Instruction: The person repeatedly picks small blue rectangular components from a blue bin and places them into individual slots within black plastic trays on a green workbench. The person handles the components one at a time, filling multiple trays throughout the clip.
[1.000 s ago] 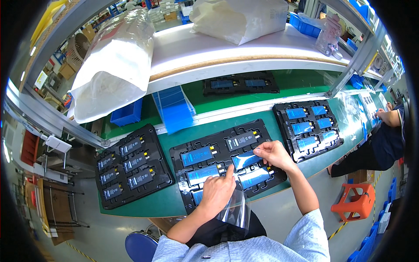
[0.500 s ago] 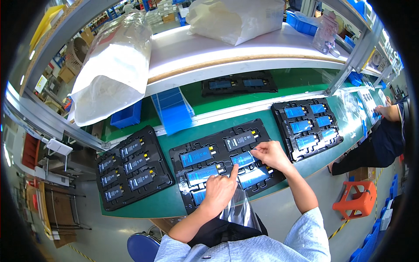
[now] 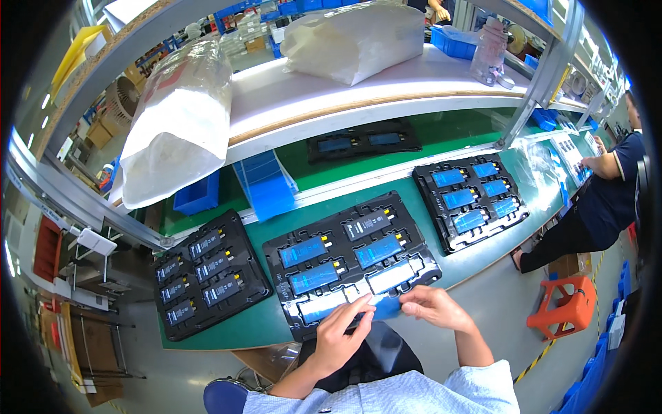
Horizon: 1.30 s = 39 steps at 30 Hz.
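My left hand (image 3: 343,330) and my right hand (image 3: 438,307) are near the front edge of the middle black tray (image 3: 429,268). A thin blue see-through film (image 3: 387,306) spans the space between them. The right thumb and fingers pinch its right end. At its left end the left thumb and index finger close together, apparently on the film. The tray holds several flat battery packs with yellow connectors. Most have blue faces, such as one pack (image 3: 304,251), while a dark grey pack (image 3: 368,224) lies at the far right. Glare whitens the nearest packs.
To the left stands a tray (image 3: 258,279) of dark packs, to the right a tray (image 3: 452,243) of blue ones. Blue film sheets (image 3: 270,190) lie behind, under a shelf (image 3: 324,110) with plastic bags. A person (image 3: 607,186) works at far right, near an orange stool (image 3: 562,307).
Both hands have moved from above the middle tray's packs toward me, to its front edge. The blue film now shows between them. The view has shifted slightly.
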{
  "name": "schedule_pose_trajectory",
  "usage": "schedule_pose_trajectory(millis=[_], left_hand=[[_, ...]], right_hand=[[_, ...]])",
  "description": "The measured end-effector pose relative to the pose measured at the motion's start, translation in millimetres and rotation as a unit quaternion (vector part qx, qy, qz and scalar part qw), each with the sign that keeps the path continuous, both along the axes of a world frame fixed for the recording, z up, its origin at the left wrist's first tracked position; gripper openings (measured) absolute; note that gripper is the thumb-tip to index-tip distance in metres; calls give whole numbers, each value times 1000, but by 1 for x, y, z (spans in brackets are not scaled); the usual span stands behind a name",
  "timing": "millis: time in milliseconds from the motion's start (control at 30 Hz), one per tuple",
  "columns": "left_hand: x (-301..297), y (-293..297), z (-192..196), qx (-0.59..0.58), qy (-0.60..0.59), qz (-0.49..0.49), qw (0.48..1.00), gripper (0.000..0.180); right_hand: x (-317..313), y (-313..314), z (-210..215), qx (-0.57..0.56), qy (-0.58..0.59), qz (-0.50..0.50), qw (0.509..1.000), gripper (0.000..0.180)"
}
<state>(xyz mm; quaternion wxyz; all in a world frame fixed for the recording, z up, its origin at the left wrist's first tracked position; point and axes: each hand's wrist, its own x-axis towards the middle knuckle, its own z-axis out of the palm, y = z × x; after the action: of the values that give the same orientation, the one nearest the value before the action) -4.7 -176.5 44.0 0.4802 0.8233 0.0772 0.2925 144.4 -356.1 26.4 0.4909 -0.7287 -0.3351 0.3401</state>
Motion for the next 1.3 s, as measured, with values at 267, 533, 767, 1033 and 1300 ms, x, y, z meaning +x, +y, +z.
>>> schedule_pose_trajectory(millis=[267, 533, 767, 1033, 1300], left_hand=[[-21, -27, -12, -54, -4, 61, 997, 47], [-29, -24, -5, 30, 88, -57, 994, 31], [-40, -18, -16, -167, 121, -166, 964, 28], [-37, -10, -23, -300, 112, -351, 880, 25], [-41, -3, -39, -332, 137, -225, 906, 12]], right_hand=[[-33, -13, -14, 134, 165, -43, 976, 19], [-47, -10, 3, 95, -30, 94, 991, 18], [-53, -18, -7, 145, 232, 132, 953, 21], [-54, -25, -26, 103, 389, 209, 891, 26], [-55, -12, -14, 119, 68, 110, 984, 24]])
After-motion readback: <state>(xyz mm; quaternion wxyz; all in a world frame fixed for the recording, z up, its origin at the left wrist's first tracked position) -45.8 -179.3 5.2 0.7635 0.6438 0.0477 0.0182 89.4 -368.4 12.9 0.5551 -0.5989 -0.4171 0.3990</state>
